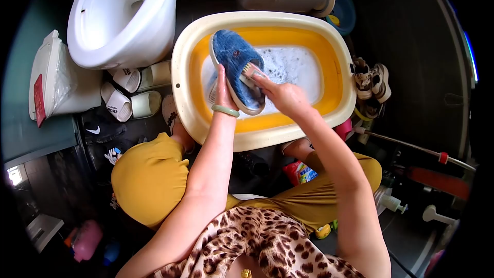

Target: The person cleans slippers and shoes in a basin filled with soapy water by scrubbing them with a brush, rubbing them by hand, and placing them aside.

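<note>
A blue slipper [234, 54] with a pale sole is held tilted over the yellow basin [198, 27]. My left hand [224, 92], with a green bangle at its wrist, grips the slipper from below along its sole edge. In my right hand [282, 95] is a small brush [251, 72], its bristles against the slipper's opening. White suds and water [290, 67] lie in the basin beneath. Part of another item shows at the water's left side, mostly hidden behind my left hand and the slipper.
A white toilet [121, 20] stands at the upper left, with a lidded bin [72, 82] beside it. Several slippers [146, 104] lie left of the basin, and sneakers [380, 82] at its right. A colourful packet [301, 172] sits near my legs.
</note>
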`<state>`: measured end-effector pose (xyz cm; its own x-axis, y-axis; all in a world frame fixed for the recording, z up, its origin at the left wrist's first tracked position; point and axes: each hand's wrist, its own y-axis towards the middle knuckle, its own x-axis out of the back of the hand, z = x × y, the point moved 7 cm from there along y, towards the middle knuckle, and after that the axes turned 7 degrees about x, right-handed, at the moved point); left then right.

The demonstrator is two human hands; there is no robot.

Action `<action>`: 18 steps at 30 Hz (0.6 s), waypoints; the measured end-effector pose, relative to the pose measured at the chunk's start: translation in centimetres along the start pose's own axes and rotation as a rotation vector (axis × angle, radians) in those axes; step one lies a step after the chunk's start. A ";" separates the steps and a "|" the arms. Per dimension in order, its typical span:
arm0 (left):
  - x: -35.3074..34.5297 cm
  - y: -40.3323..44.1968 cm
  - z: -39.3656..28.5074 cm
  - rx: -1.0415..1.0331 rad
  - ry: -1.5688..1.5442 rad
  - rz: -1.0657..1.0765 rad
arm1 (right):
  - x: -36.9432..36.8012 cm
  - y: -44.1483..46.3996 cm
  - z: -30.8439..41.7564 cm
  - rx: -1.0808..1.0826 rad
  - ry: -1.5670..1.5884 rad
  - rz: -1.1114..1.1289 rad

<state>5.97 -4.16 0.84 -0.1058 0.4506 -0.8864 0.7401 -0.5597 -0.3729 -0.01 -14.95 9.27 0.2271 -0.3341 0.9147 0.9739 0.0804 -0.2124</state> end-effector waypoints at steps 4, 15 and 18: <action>0.8 0.3 -0.4 0.006 -0.019 -0.027 | -2.8 -0.2 0.6 -0.111 0.599 -0.092; 0.1 -0.4 1.3 0.033 -0.027 -0.009 | -0.2 -1.8 -1.3 -0.112 -0.052 0.258; -0.2 -0.4 1.7 0.080 -0.034 0.031 | -1.3 0.7 0.0 0.043 0.403 -0.253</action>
<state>4.59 -5.20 0.68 -0.1075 0.4094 -0.9060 0.6881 -0.6271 -0.3650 0.37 -14.50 7.96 -0.0263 -0.6855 0.7276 0.9996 -0.0145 0.0225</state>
